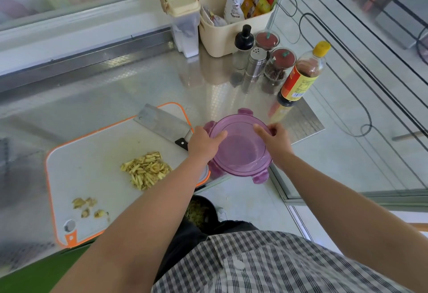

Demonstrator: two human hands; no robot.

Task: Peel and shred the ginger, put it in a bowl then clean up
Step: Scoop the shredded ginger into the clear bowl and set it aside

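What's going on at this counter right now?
A person grips a purple lid by opposite edges, with the left hand and the right hand. The shredded ginger lies piled on the cutting board, not yet in a bowl. The peel scraps sit near the board's front corner; the cleaver rests on its far edge.

This is a kitchen. A cutting board (92, 153) with a cleaver (159, 121) lies on a steel counter (139, 88). Near them stand a sauce bottle (301, 72), a shaker (254, 61) and a basket (217, 37) of seasoning packets.
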